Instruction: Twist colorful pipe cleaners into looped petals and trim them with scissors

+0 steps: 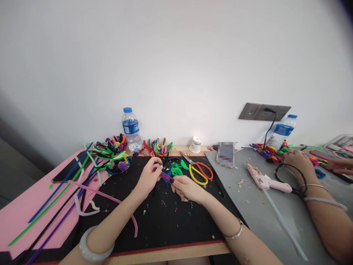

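Note:
My left hand [150, 176] and my right hand [185, 187] are close together above the black mat [165, 224]. Between them runs a small bundle of fuzzy stems [166, 177], purple, red and blue, pinched in the fingers of both hands. Just behind lie green looped stems [179, 167]. Scissors [198, 171] with a yellow and a red handle rest to the right of these loops, blades toward the back. Several long stems [59, 191], blue, green, black and purple, lie on pink sheets [16, 217] at the left.
Stem bundles [110, 151], a water bottle [131, 132] and a white cup [195, 144] stand along the wall. Right, a pink glue gun [268, 182] lies on a grey mat [248, 221], near another person's hands [299, 162] and a second bottle [282, 130].

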`<move>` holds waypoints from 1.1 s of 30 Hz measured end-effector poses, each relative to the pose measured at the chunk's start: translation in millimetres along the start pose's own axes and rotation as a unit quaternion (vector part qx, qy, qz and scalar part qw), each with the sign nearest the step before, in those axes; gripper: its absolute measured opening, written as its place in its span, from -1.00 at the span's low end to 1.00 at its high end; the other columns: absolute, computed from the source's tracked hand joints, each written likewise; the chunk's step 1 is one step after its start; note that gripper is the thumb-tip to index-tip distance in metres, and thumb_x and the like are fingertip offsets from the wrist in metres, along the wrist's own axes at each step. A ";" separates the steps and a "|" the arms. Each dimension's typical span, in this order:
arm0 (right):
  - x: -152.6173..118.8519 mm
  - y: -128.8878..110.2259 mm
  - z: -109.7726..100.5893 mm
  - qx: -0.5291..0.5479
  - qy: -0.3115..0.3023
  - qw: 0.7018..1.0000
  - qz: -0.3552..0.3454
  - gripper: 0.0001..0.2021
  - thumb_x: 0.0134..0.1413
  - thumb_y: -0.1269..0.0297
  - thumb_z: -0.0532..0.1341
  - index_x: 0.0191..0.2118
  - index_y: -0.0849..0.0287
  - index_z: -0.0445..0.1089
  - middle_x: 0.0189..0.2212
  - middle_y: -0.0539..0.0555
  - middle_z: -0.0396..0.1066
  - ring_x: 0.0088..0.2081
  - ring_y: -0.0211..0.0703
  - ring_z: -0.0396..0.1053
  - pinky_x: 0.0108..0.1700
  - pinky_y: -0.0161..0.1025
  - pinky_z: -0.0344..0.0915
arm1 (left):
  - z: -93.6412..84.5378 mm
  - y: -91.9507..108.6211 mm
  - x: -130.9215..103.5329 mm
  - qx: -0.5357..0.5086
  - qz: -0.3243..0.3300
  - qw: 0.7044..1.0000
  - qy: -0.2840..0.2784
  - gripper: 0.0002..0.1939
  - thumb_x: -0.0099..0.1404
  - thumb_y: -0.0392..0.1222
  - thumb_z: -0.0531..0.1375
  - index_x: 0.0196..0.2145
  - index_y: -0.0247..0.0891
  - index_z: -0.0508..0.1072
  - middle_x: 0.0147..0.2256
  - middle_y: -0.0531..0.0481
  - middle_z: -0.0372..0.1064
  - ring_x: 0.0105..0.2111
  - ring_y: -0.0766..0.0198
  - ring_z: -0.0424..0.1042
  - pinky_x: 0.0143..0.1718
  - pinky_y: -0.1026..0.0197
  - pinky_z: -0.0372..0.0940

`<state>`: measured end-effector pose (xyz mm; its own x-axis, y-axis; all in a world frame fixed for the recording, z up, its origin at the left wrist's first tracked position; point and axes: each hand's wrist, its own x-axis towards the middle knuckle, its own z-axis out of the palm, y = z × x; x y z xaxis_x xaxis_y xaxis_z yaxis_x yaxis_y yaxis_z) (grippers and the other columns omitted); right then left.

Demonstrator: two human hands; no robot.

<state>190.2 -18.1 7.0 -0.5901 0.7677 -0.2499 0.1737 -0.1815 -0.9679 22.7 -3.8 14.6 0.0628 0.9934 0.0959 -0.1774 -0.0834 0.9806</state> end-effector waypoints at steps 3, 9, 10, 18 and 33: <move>-0.8 -2.0 0.2 0.018 -0.008 1.000 0.000 -0.68 0.12 0.07 -0.03 -0.50 0.20 0.12 -0.74 -0.19 -0.09 -0.76 -0.49 -0.15 -0.74 -0.48 -0.07 | 0.6 2.2 -0.5 0.016 0.014 1.000 0.013 -0.89 0.11 -0.21 0.13 -0.42 -0.22 0.21 -0.62 0.21 -0.07 -0.71 0.53 -0.06 -0.71 0.46 -0.12; -2.0 -3.4 -0.1 0.057 0.003 0.998 0.009 -0.70 0.09 0.06 0.01 -0.50 0.16 0.05 -0.71 -0.20 -0.12 -0.74 -0.50 -0.23 -0.74 -0.48 -0.18 | -1.6 3.8 0.1 -0.033 0.027 0.999 0.024 -0.87 0.14 -0.16 0.14 -0.38 -0.22 0.25 -0.60 0.22 -0.11 -0.71 0.53 -0.12 -0.71 0.44 -0.15; -1.8 -3.2 -0.2 0.069 0.005 0.998 0.001 -0.70 0.09 0.05 0.01 -0.50 0.16 0.05 -0.71 -0.20 -0.14 -0.74 -0.49 -0.25 -0.74 -0.47 -0.20 | -2.3 3.5 0.6 -0.049 0.023 0.998 0.026 -0.85 0.15 -0.12 0.14 -0.34 -0.21 0.26 -0.60 0.21 -0.08 -0.70 0.53 -0.10 -0.71 0.44 -0.13; 3.1 -1.5 7.3 -0.019 0.090 0.993 -0.077 -0.68 0.12 0.04 -0.06 -0.51 0.16 0.03 -0.69 -0.16 -0.11 -0.69 -0.43 -0.19 -0.66 -0.41 -0.14 | 4.4 3.7 -3.2 -0.177 -0.002 0.984 -0.032 -0.69 0.19 -0.04 0.10 -0.15 -0.23 0.29 -0.24 -0.07 0.33 -0.29 0.27 0.33 -0.28 0.24 0.22; 2.8 5.5 13.9 -0.336 0.149 0.912 -0.183 -0.79 0.16 0.31 -0.08 -0.49 0.15 0.10 -0.62 -0.05 0.08 -0.60 -0.33 0.03 -0.49 -0.33 -0.04 | 17.0 6.2 -10.6 -0.306 -0.049 0.949 -0.065 -0.88 0.19 -0.21 0.15 -0.42 -0.23 0.23 -0.57 0.16 0.06 -0.56 0.45 0.15 -0.35 0.27 0.21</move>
<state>178.5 -25.4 0.7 -0.4830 0.8521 0.2018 0.5106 0.4613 -0.7256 37.6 -16.1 22.6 0.2219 0.9726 0.0686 -0.6991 0.1097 0.7066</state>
